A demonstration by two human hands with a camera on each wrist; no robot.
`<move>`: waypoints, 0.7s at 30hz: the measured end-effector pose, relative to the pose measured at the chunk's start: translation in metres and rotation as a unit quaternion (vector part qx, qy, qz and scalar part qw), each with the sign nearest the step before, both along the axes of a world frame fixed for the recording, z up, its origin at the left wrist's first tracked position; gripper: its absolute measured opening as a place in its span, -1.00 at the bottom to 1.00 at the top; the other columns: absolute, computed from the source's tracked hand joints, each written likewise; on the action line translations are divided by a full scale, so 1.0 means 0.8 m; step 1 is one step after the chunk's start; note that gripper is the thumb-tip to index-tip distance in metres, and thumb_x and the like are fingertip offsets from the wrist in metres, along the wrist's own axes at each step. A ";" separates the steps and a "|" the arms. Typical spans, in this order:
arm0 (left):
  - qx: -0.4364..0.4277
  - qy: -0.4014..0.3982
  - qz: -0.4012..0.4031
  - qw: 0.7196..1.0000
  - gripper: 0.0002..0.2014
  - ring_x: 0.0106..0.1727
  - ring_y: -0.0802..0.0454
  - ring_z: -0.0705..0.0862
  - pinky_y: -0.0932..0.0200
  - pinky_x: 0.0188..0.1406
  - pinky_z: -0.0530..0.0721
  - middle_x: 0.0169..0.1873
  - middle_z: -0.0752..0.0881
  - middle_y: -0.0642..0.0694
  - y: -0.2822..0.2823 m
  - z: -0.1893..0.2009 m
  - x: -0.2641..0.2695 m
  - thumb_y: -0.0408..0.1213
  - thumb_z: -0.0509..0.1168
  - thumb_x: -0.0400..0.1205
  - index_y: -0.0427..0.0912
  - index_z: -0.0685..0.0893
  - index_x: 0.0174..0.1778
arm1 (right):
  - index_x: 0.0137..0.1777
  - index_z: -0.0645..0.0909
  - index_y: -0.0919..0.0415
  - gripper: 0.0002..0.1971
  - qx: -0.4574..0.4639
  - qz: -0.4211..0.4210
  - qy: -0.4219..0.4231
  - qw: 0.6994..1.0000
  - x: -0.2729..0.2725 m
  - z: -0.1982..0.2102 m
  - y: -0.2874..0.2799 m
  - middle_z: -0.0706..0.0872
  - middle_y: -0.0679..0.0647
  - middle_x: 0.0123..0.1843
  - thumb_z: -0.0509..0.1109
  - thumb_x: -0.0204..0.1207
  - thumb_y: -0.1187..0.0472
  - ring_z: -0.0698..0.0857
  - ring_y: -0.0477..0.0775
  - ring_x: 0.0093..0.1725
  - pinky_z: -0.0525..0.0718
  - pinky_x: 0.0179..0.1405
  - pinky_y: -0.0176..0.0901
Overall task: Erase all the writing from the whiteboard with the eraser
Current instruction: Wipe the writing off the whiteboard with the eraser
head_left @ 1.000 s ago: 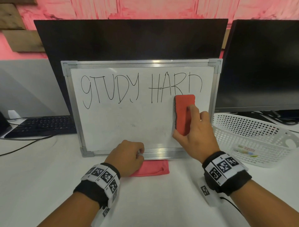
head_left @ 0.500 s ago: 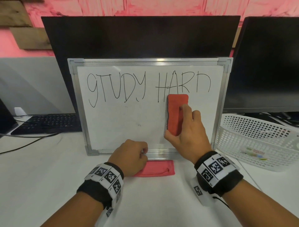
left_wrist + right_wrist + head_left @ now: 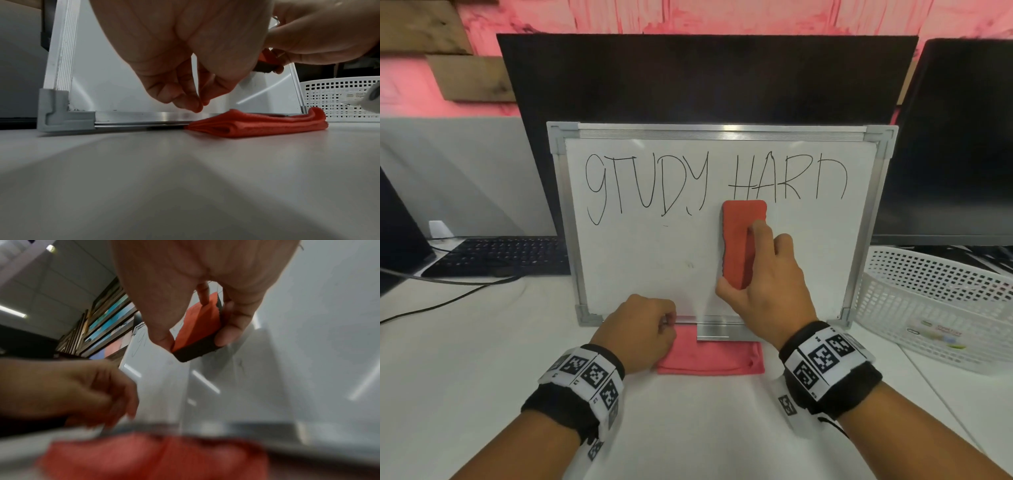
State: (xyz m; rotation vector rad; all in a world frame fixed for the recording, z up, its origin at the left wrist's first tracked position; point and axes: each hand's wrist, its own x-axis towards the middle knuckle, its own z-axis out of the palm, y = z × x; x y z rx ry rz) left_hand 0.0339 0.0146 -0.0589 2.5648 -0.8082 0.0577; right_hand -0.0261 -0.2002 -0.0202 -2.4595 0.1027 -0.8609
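The whiteboard (image 3: pixel 654 267) leans upright against a dark monitor, with "STUDY HARD" in black along its top. The lower strokes of HARD are wiped away. My right hand (image 3: pixel 756 274) grips the red eraser (image 3: pixel 743 240) upright, its black felt against the board just under the H and A. In the right wrist view the thumb and fingers clamp the eraser (image 3: pixel 197 327) by its sides. My left hand (image 3: pixel 664 322) is curled at the board's bottom rail. In the left wrist view its fingertips (image 3: pixel 191 104) meet just above the rail, with nothing between them.
A folded red cloth (image 3: pixel 709 356) lies on the white desk under the board's bottom edge. To the right stand a white perforated basket (image 3: pixel 935 308) and a second monitor (image 3: pixel 955 137). A black keyboard (image 3: pixel 496 257) and cables lie at the left.
My right hand has slid the eraser leftwards along the board, from under the R to under the H and A, wiping off the lower strokes there. The left hand has stayed at the bottom rail.
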 end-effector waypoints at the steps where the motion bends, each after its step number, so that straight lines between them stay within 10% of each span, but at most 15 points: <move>1: -0.001 0.001 0.001 1.000 -0.85 -0.38 0.17 0.60 0.19 -0.32 0.60 -0.40 0.66 0.10 0.002 0.000 0.000 -0.26 0.27 0.57 0.04 0.73 -0.10 | 0.55 0.20 -0.03 -0.20 -0.007 0.003 0.009 1.000 -0.002 -0.004 0.004 0.37 0.06 -0.01 0.52 0.37 -0.07 0.53 0.22 -0.26 0.68 -0.25 0.07; 21: 0.002 0.003 0.029 1.000 -0.84 -0.40 0.11 0.57 0.22 -0.41 0.47 -0.42 0.60 0.04 0.021 0.000 0.004 -0.27 0.24 0.59 0.00 0.72 -0.08 | 0.50 0.17 0.05 -0.21 -0.043 0.016 0.048 0.998 0.012 0.001 0.048 0.39 0.09 0.00 0.50 0.36 -0.06 0.51 0.24 -0.27 0.62 -0.32 0.03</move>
